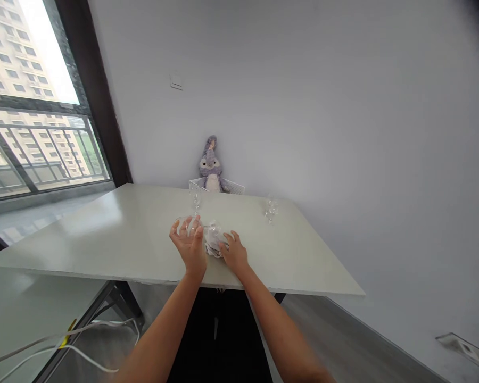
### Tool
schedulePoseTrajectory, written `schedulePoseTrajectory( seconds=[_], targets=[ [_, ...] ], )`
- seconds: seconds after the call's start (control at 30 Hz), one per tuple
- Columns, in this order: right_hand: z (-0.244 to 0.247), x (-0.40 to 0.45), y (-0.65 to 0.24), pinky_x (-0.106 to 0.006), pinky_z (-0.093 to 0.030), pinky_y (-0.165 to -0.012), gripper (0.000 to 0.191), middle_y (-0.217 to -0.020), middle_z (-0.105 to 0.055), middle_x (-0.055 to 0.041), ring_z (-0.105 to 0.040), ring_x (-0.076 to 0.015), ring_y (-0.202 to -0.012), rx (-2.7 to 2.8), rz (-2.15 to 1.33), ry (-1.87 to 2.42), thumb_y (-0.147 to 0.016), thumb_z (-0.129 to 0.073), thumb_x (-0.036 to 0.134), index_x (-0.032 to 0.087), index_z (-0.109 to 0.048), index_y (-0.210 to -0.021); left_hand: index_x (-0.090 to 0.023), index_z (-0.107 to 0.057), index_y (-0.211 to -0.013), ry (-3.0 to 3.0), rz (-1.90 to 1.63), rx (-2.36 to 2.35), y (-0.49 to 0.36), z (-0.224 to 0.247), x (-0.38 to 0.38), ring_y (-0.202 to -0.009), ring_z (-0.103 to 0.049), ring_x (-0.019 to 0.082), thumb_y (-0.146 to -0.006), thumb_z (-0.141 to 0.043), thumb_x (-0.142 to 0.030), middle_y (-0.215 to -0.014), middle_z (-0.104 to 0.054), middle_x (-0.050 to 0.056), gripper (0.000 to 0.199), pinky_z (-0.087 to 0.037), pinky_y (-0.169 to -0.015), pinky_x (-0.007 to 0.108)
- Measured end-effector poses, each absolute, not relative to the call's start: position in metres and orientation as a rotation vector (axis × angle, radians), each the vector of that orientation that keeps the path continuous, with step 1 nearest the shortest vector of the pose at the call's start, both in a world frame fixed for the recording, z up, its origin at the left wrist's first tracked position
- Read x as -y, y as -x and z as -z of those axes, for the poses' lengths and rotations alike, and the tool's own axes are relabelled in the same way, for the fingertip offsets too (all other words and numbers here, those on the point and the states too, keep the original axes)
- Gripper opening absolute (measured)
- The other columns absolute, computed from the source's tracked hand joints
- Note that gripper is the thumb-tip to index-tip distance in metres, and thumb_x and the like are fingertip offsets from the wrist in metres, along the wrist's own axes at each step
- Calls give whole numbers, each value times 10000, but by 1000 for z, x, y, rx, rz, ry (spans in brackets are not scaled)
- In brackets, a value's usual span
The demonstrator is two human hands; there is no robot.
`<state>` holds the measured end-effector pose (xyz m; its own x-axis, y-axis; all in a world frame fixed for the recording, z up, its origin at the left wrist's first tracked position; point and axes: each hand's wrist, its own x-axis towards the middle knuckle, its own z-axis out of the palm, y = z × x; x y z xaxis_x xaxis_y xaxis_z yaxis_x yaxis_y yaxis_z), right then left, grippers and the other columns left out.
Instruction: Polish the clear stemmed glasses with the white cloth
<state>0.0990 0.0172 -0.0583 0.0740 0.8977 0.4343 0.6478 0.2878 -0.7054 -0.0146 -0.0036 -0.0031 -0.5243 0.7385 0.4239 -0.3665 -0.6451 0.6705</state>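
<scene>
Above the near part of the table, my left hand (192,247) is closed around the bowl of a clear wine glass (208,227). The glass lies sideways in the grip, its stem and foot pointing right. A crumpled whitish cloth (213,249) is just below the foot, near the tabletop. My right hand (235,254) reaches the cloth from the right with curved fingers, the thumb side against it. Whether the cloth touches the glass foot, I cannot tell.
On the white table (151,213) another clear glass (196,199) stands behind my left hand. Clear glassware (270,207) stands at the right. A white mesh basket (234,188) with a plush rabbit (211,165) is against the wall. White cables (83,356) hang at lower left.
</scene>
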Motion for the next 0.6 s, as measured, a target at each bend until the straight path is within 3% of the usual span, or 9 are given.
schedulePoseTrajectory(
  seconds=[0.07, 0.17, 0.33, 0.4, 0.5, 0.6],
  targets=[
    [43, -11, -109, -295, -458, -666, 364, -1187, -474, -111, -582, -177, -825, 1707, -66, 1549, -788, -473, 322, 198, -537, -1125, -280, -304, -1140, -1015, -2179, -699, 12, 5, 3, -1123, -487, 212, -703, -642, -241, -1205, -400, 88, 554, -409, -914, 361],
    [25, -2, -110, -260, -440, -633, 378, -1016, -568, -68, -583, -156, -764, 1892, 58, 1505, -809, -461, 343, 231, -494, -1168, -264, -304, -1154, -1110, -2104, -698, -2, 13, 4, -1151, -455, 219, -697, -641, -205, -1215, -396, 89, 571, -392, -936, 362],
    [28, -17, -115, -234, -364, -592, 200, -754, -658, -35, -575, -144, -639, 1888, -148, 1561, -784, -498, 274, 194, -629, -912, -240, -295, -1233, -1395, -1866, -778, -31, 27, 0, -1156, -444, 225, -703, -631, -252, -1249, -411, 115, 627, -376, -948, 380],
    [35, -32, -135, -229, -347, -614, 253, -721, -655, -33, -578, -138, -663, 1749, -192, 1611, -801, -453, 309, 154, -642, -864, -240, -334, -1245, -1631, -1802, -924, -30, 33, -2, -1161, -429, 238, -684, -645, -289, -1270, -406, 118, 643, -376, -941, 399],
    [45, -56, -183, -211, -345, -616, 360, -658, -641, -40, -577, -128, -646, 1573, -205, 1709, -831, -357, 332, 106, -637, -841, -233, -514, -1123, -2075, -1608, -1269, -13, 48, -2, -1101, -446, 270, -713, -607, -318, -1174, -479, 104, 430, -366, -916, 445],
    [57, -80, -235, -204, -347, -575, 278, -569, -624, -45, -561, -135, -572, 1384, -240, 1855, -793, -402, 256, 112, -635, -747, -232, -605, -997, -2365, -1325, -1554, 5, 71, 2, -1013, -478, 272, -758, -547, -288, -1114, -505, 105, 253, -388, -862, 442]
  ],
)
